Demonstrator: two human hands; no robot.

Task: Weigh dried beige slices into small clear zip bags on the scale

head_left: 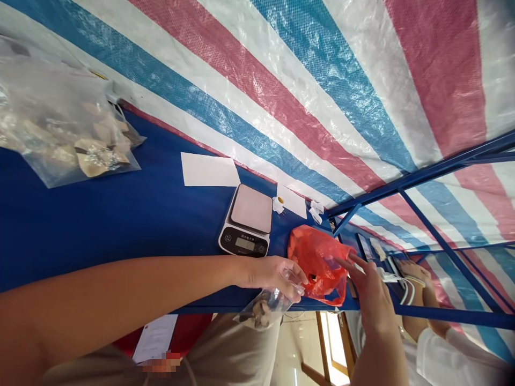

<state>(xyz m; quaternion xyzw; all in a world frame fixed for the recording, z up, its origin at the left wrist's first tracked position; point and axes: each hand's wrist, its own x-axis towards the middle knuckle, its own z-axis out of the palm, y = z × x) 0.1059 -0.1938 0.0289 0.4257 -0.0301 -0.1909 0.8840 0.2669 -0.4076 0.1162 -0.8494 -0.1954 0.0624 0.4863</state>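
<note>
My left hand [284, 274] is closed on the gathered top of a small clear plastic bag [263, 310] with several brownish pieces inside; their kind is hard to make out. The bag hangs at the table's front edge, over my lap. Just beyond those fingers sits a crumpled red plastic bag [316, 257], its mouth facing right. My right hand [368, 281] is at that mouth with its fingers stretched and apart, the tips at the red bag's rim. A digital kitchen scale [251, 214] with a bare plate stands behind my left wrist.
A large clear bag [94, 145] of pale brown pieces lies at the left of the blue table [173, 225]. White paper [209, 170], a plug [278, 204] and crumpled tissue [316, 210] lie behind. A blue metal frame [438, 236] and another person's arms [420, 284] are at the right.
</note>
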